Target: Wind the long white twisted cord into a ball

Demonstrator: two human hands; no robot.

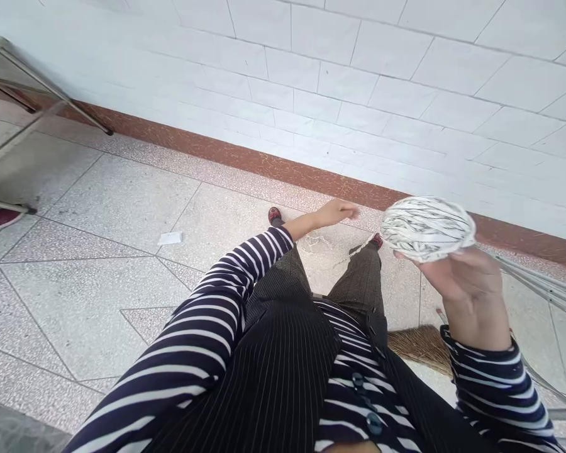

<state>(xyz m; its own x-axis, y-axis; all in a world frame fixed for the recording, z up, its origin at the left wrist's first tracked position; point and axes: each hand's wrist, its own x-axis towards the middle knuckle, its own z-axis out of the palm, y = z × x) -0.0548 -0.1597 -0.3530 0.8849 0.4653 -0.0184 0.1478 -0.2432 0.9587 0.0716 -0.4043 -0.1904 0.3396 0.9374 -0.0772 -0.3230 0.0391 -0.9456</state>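
Note:
My right hand [471, 280] grips a large ball of white cord [428, 228] with dark streaks, its fingers underneath and behind. A loose strand [358, 246] trails from the ball's left side down toward the floor. Thin pale tangled cord [315, 241] shows just below my left wrist. My left hand [332, 214] is stretched out left of the ball, apart from it. Its fingers point toward the ball, slightly blurred, with nothing visible in them.
A white tiled wall [339, 82] with a red-brown base strip stands in front. At left is a metal-legged stool or table [51, 94]. A white paper piece [170, 238] lies on the floor. A broom head [419, 346] and metal bars [542, 280] are at right.

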